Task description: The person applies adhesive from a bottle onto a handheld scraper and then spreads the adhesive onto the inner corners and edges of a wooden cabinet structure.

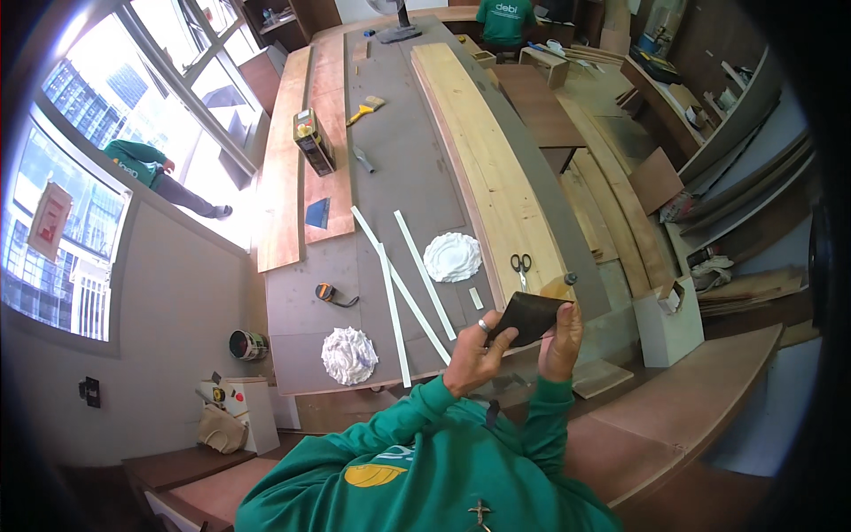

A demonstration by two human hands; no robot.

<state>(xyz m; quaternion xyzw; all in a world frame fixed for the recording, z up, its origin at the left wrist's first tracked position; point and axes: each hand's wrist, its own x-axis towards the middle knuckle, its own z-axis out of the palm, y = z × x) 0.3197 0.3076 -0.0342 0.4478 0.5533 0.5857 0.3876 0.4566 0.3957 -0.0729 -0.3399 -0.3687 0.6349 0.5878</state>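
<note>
Both hands hold a dark, flat, four-cornered sheet above the near end of a long pale wooden board. My left hand, with a ring on one finger, pinches its left edge. At its right edge, my right hand is closed on the same sheet. A tan piece shows just behind it; whether the two are joined I cannot tell. Scissors lie on the board just beyond my hands. Left of them are a small pale strip and a round white crumpled heap.
Long white strips lie across the grey table, near a second white heap and a tape measure. Farther off are a blue scraper, a metal can and a brush. Two people in green are beyond the table.
</note>
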